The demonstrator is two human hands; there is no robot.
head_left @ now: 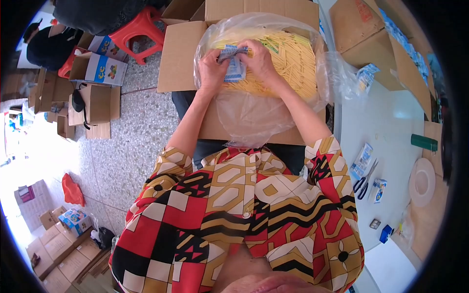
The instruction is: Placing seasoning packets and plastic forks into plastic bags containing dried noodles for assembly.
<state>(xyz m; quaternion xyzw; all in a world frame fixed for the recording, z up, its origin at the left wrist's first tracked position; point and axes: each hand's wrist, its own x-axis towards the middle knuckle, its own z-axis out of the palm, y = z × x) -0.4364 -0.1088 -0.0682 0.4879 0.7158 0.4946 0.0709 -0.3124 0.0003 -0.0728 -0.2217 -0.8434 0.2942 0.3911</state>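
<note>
Between my two hands is a small blue-and-white printed packet (pixel 235 71), its dark grey upper edge pinched at both ends. My left hand (pixel 212 69) closes on the left end, and my right hand (pixel 260 60) grips the right one with bent fingers. What the packet contains cannot be made out. It is over a cardboard carton (pixel 181 58) lined with a clear plastic bag (pixel 251 115). Many thin yellow sticks (pixel 293 61) fill the bag, lying loose in several directions, with a few greenish ones among them.
To the right, a pale table (pixel 391 132) bears scissors (pixel 365 180), small blue-and-white packs (pixel 361 160) and a white ring (pixel 422 181). An open carton (pixel 366 36) of packs stands at its far end. Left are a red stool (pixel 139 33) and several boxes (pixel 93 105); another person (pixel 51 46) sits farther off.
</note>
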